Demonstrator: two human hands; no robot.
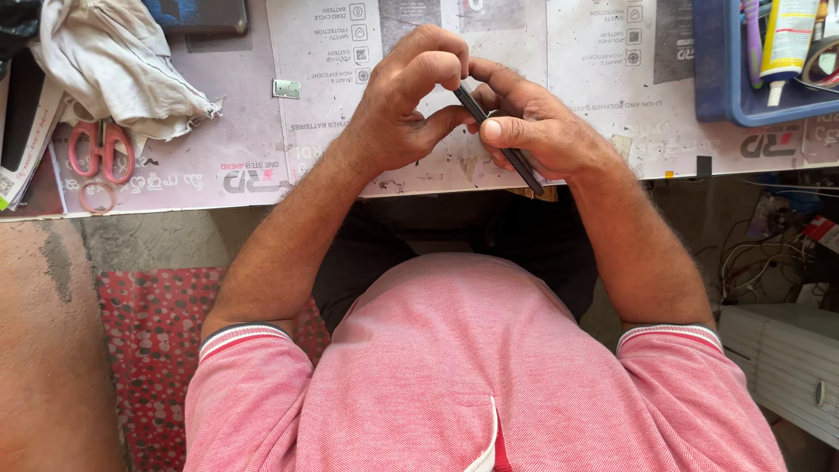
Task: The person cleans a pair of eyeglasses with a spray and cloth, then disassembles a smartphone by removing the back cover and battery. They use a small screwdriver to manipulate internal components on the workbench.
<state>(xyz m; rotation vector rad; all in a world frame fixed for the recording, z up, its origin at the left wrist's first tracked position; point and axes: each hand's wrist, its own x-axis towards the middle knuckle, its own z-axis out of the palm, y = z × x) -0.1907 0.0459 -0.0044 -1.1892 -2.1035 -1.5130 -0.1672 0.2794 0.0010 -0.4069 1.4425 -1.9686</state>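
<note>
Both my hands meet over the front edge of the worktable (245,166). My right hand (542,127) grips a thin, flat black device (516,162) held edge-on, its lower end pointing toward me. My left hand (411,96) curls over the upper end of the same device, fingertips pressed against its edge. Most of the device is hidden between my fingers.
Pink-handled scissors (100,153) and a crumpled white cloth (114,61) lie at the left. A small metal piece (286,88) sits on the printed mat. A blue tray (725,87) with a glue tube (784,44) stands at the right. Tangled wires (760,262) hang below.
</note>
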